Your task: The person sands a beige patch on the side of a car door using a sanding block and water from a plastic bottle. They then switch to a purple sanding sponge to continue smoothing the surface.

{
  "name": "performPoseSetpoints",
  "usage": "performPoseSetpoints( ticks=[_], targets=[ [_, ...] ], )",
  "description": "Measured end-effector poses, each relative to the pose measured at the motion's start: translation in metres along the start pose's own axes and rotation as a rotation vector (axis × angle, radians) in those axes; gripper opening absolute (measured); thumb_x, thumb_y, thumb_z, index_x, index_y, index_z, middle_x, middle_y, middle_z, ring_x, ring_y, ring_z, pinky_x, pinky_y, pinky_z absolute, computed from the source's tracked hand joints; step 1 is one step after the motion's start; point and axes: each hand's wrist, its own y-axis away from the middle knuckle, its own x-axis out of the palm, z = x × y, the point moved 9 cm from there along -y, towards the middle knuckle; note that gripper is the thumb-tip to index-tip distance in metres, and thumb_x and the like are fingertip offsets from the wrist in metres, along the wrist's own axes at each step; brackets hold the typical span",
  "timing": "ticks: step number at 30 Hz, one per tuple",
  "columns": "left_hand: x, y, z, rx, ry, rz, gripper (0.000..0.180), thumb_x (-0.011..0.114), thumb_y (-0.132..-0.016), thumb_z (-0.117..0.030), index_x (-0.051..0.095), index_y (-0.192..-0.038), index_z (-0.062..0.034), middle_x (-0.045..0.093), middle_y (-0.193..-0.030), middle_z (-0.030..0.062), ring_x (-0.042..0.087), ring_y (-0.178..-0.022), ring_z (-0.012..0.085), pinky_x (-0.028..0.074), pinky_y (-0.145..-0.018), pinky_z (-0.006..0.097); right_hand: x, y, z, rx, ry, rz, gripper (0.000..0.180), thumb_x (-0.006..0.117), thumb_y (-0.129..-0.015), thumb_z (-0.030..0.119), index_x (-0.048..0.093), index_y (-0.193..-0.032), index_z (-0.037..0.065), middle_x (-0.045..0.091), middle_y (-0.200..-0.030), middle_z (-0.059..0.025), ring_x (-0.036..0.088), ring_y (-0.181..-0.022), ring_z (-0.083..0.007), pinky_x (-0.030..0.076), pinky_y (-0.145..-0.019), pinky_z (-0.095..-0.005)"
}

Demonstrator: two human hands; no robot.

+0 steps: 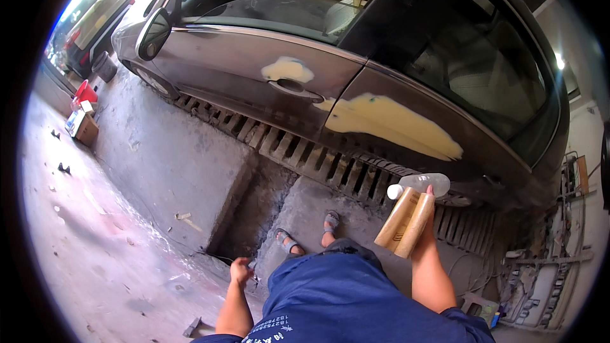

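Observation:
My right hand [430, 227] is closed around two brown paper rolls [401, 221], held side by side at a tilt. A clear plastic bottle [433, 183] with a white cap lies across their upper ends, with my thumb against it. Most of my right fingers are hidden behind the rolls. My left hand [240, 271] hangs low beside my waist with its fingers curled; what they hold, if anything, cannot be made out. In front of me stands a brownish-grey car [235, 67], with pale yellow filler patches [394, 124] on its doors around the handle [293, 86].
Slotted floor grating [305, 159] runs along under the car. A sunken trench [254, 206] opens in the concrete near my feet. At far left are a cardboard box [83, 128], a red bucket [86, 91] and a dark bin [104, 67]. Metal racking [551, 260] stands at right.

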Motion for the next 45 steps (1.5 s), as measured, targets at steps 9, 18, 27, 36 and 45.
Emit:
performPoseSetpoints(
  ticks=[9,18,27,36,45],
  targets=[
    [0.087,0.075,-0.266,0.963,-0.494,0.135,0.022,0.055,-0.087,-0.019,0.066,-0.096,-0.0022,0.062,-0.107,0.0197,0.053,-0.110,0.0345,0.042,-0.093,0.043,0.035,0.010,-0.053,0.153,-0.062,0.157,0.066,0.040,-0.090,0.067,0.062,-0.104,0.007,0.064,-0.089,-0.0085,0.063,-0.080,-0.0222,0.053,-0.073,-0.0342],
    [0.196,0.238,-0.346,1.123,-0.407,0.252,0.025,0.046,-0.100,-0.020,0.059,-0.106,0.0002,0.065,-0.077,0.0132,0.061,-0.061,0.0240,0.049,-0.062,0.035,0.030,0.018,-0.091,0.388,-0.072,0.384,0.072,0.042,-0.088,0.070,0.060,-0.109,0.003,0.066,-0.088,-0.0093,0.064,-0.072,-0.0206,0.054,-0.065,-0.0326],
    [0.266,0.302,-0.318,0.824,-0.081,0.740,0.055,0.029,-0.087,0.009,0.040,-0.139,-0.0040,0.042,-0.145,0.0133,0.071,-0.082,0.0261,0.054,-0.064,0.028,-0.029,0.062,-0.061,0.461,0.023,0.381,0.069,0.052,-0.082,0.073,0.062,-0.107,0.009,0.066,-0.083,-0.0059,0.062,-0.065,-0.0162,0.052,-0.058,-0.0307],
    [0.314,0.340,-0.302,0.407,0.384,1.123,0.078,0.046,-0.081,-0.013,0.015,-0.153,-0.0166,0.013,-0.160,0.0051,0.065,-0.101,0.0344,0.057,-0.080,0.045,-0.036,0.044,-0.094,0.516,-0.275,0.692,0.067,0.051,-0.084,0.068,0.061,-0.111,0.007,0.069,-0.091,-0.0130,0.065,-0.072,-0.0197,0.049,-0.059,-0.0297],
    [0.342,0.326,-0.283,0.233,0.544,1.118,0.072,0.040,-0.089,-0.008,0.010,-0.154,-0.0179,0.024,-0.155,0.0142,0.044,-0.130,0.0335,0.048,-0.096,0.047,-0.053,0.052,-0.082,0.405,-0.229,0.644,0.056,0.059,-0.083,0.061,0.065,-0.104,0.009,0.067,-0.087,-0.0054,0.062,-0.073,-0.0166,0.050,-0.062,-0.0333]
  ],
)
